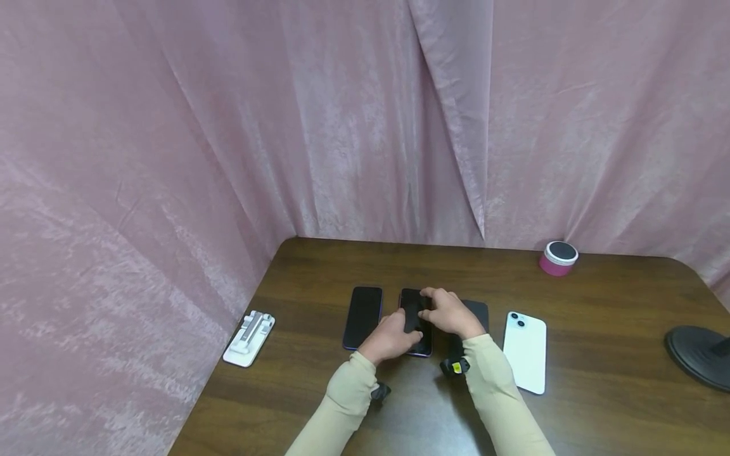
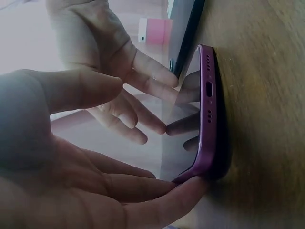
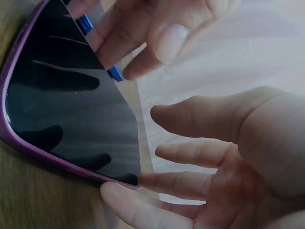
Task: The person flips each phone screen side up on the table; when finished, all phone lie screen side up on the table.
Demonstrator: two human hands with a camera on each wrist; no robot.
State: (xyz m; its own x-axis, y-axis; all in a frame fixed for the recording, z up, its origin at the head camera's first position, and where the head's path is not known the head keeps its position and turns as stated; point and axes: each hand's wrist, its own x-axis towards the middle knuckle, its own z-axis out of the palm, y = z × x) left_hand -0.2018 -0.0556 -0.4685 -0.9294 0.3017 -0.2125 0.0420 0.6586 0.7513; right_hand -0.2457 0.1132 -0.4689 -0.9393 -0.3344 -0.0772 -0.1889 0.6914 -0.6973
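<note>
A purple-edged smartphone lies screen up on the wooden table, between both hands. The fingers of my left hand touch its left side, fairly straight, with the thumb raised above the screen in the left wrist view. My right hand is at its opposite side; in the right wrist view its fingertips touch the purple edge, and its thumb is off the glass. Left of them lies a blue-edged smartphone, screen up. A dark, flat phone-like slab is partly hidden under the right hand and wrist.
A white phone lies back up on the right. At the left table edge is another white phone-shaped item with a grey attachment. Behind stands a pink jar with a dark lid top. A round black base is far right.
</note>
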